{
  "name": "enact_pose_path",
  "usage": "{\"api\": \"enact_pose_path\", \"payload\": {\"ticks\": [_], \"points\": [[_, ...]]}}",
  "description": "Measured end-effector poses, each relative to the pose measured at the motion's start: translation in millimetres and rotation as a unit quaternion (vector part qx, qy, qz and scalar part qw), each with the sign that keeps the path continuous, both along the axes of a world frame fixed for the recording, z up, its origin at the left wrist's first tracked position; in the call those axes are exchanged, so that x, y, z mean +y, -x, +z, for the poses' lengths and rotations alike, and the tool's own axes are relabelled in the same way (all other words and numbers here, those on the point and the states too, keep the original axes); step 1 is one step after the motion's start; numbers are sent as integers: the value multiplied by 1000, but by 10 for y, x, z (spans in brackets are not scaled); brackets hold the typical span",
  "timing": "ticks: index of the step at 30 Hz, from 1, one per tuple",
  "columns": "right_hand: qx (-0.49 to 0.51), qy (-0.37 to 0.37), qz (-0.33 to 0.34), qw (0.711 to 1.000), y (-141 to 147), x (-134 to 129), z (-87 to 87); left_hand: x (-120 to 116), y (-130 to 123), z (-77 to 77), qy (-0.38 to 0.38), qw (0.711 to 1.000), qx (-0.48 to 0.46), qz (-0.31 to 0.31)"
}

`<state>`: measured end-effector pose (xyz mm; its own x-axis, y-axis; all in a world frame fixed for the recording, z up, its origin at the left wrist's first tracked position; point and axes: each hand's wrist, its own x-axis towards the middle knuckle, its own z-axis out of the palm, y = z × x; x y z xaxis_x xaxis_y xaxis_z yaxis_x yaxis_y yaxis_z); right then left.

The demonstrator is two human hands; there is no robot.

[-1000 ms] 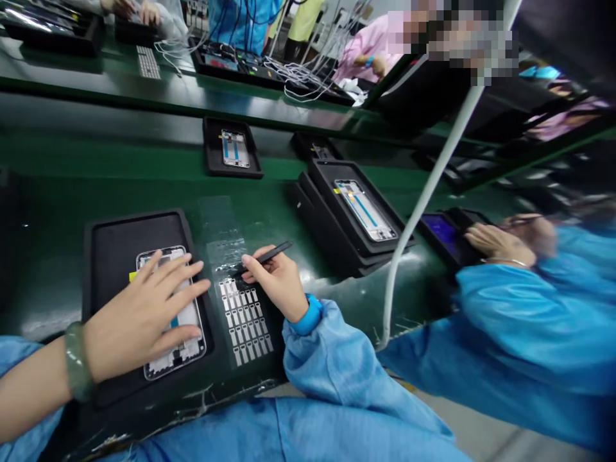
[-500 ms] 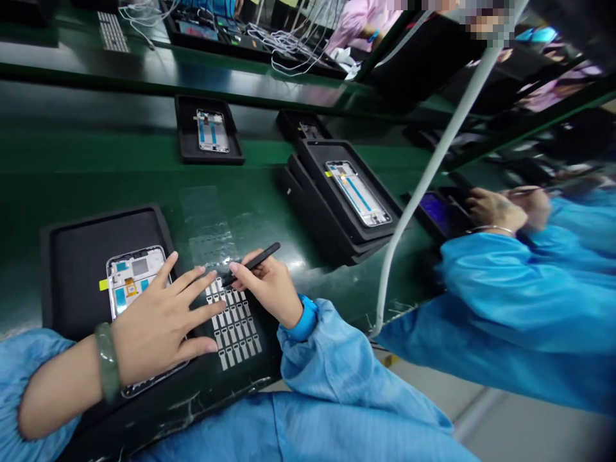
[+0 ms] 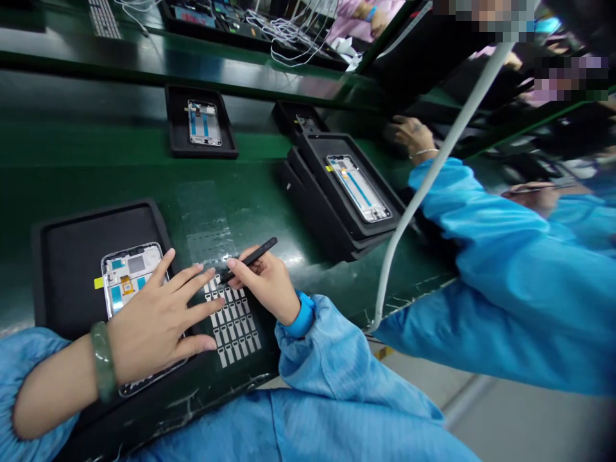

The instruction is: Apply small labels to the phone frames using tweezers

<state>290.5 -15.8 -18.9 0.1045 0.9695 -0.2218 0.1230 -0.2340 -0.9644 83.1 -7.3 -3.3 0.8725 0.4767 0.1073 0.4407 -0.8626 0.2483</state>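
My left hand lies with its fingers spread over the lower part of a phone frame, which sits in a black tray. A green bangle circles that wrist. My right hand pinches black tweezers, their tip just above a sheet of small white labels. Some of the sheet lies under my left fingertips. Beyond it, a clear film strip lies on the green bench.
Further trays with phone frames stand beyond, one on a stack and one farther back. A white cable rises at right. A co-worker's blue sleeve and hand reach in at right. Bare floor shows below.
My left hand has slid toward me, uncovering the top of the phone frame. The co-worker's arm has stretched farther along the bench. The whole view has shifted slightly.
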Motion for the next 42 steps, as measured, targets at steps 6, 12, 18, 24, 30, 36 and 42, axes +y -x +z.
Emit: {"api": "enact_pose_path", "payload": {"ticks": [6,12,18,24,30,36,42], "points": [[118,53,-1,992,-53,88,95,-5,7,-16,18,1000,-12,2],[227,7,-4,974,148,143,290,-4,108,91,112,981,-115,104],[236,-23,106,966,522,238,451,-45,301,264,203,908,-244,274],[208,-33,215,954,731,425,561,-83,674,305,197,917,-188,292],[190,-52,155,968,936,844,287,94,976,53,30,956,-117,269],[160,-28,179,970,1001,928,104,122,973,-81,-3,971,-56,232],[124,-37,195,972,986,881,113,102,964,-41,0,971,-52,232]]}}
